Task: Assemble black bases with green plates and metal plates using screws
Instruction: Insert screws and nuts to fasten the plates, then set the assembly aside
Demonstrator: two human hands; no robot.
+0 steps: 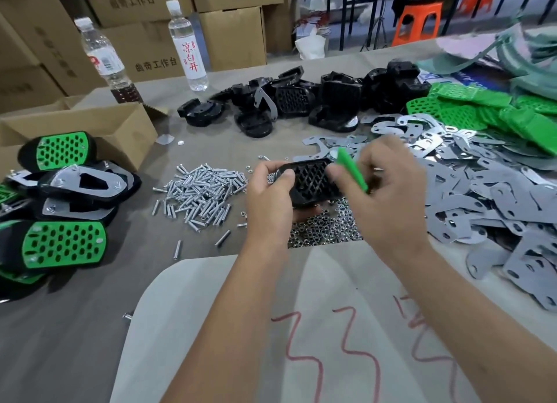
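- Left hand (268,197) grips a black base (310,184), grid side up, held above the bench (75,327) over the nut pile (325,230).
- Right hand (388,191) pinches a green plate (351,168), tilted on edge at the base's right end; not seated yet.
- Done so far: several finished units (63,242) stacked at left w/ green plates and metal plates screwed on.
- This unit: early stage – no screws, no metal plate on it yet, as far as visible.
- Left to do: plenty. Loose bases (301,101) at back, green plates (470,110) far right, metal plates (482,197) right, screws (202,191) centre.
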